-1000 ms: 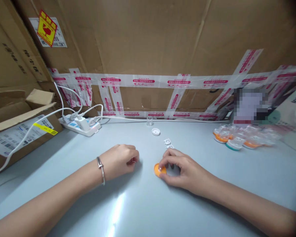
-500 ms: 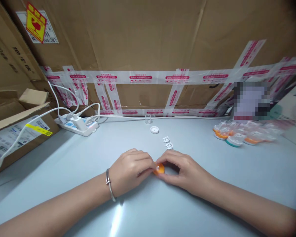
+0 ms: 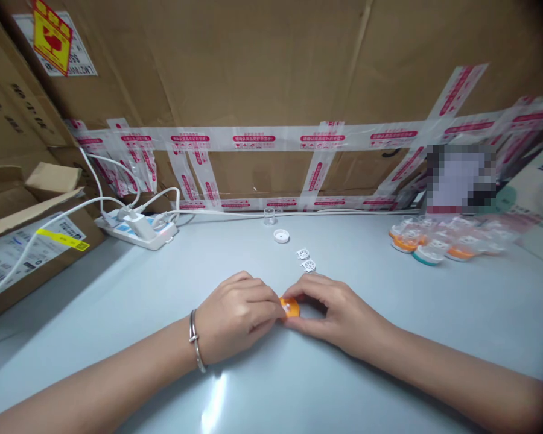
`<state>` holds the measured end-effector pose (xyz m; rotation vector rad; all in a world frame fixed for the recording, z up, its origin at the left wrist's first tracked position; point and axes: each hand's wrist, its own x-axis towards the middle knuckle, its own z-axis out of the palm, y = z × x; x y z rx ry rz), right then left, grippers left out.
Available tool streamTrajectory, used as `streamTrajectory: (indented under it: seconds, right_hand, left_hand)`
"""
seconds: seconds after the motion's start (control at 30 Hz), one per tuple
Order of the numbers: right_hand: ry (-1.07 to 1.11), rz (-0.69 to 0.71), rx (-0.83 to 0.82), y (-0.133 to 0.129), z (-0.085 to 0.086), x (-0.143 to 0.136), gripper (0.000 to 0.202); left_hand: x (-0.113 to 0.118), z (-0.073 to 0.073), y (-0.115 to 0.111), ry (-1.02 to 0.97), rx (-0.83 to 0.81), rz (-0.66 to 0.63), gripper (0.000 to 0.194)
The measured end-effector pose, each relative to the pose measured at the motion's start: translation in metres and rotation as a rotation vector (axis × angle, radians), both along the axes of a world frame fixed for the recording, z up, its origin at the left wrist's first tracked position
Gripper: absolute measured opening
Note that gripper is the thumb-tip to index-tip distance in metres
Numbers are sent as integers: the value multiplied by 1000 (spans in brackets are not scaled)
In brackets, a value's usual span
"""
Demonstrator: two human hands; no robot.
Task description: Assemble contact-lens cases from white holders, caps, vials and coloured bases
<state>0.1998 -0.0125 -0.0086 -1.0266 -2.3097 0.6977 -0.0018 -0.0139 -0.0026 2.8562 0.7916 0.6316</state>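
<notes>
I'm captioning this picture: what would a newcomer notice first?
Probably the orange disc between the left hand and right hand, just below centre. Next, the yellow sticker on the cardboard, upper left. Then the cluster of clear-topped pieces at the right.

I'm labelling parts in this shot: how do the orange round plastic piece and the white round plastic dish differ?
Colour: the orange round plastic piece is orange; the white round plastic dish is white.
Contact: the orange piece is in the right hand's grip, with the left hand at its edge; no hand touches the white dish.
Position: the orange piece is nearer the camera; the white dish is farther back.
Both look round.
</notes>
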Motion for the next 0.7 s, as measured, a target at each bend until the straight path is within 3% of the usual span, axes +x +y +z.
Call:
streamTrajectory:
  seconds: [0.53, 0.7]
  right_hand:
    - [1, -2, -18, 0, 0, 0, 15]
    - [4, -11, -26, -1, -1, -1, 15]
  left_hand:
    - [0, 1, 1, -15, -150, 13, 24]
    - [-13, 26, 7, -213, -219, 56, 21]
